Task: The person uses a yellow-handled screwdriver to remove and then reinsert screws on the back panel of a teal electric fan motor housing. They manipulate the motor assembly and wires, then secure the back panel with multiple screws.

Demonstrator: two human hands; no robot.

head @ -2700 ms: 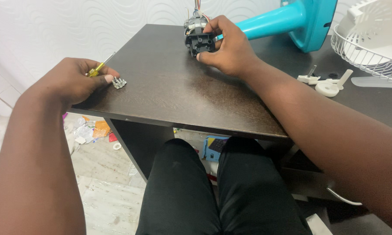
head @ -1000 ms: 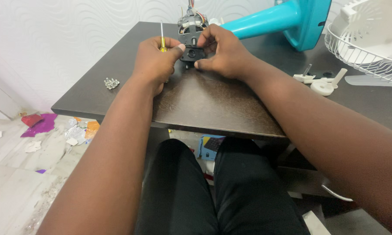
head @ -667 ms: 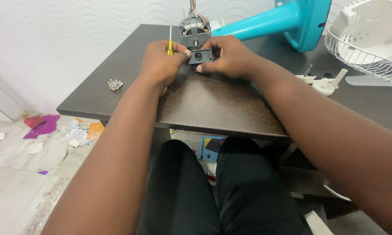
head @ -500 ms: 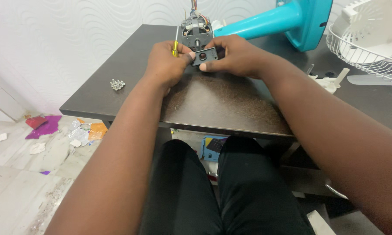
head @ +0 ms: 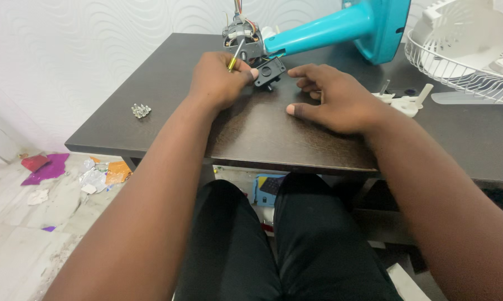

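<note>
Two hands work at the far edge of a dark brown table. The left hand is clenched around a small screwdriver with a yellow handle, its shaft pointing up and away toward a bare fan motor with coloured wires. The thumb of that hand touches a small black plastic part, which lies on the table just in front of the motor. The right hand rests flat and released on the tabletop, just right of the black part, fingers spread and not gripping anything. A turquoise fan stand lies on its side behind the hands, reaching from the motor to the right. Farther right sit a white wire fan guard and white plastic pieces. Near the table's left edge lies a small heap of metal screws, well apart from both hands. On the floor below left, crumpled wrappers in purple, orange and silver are scattered.
</note>
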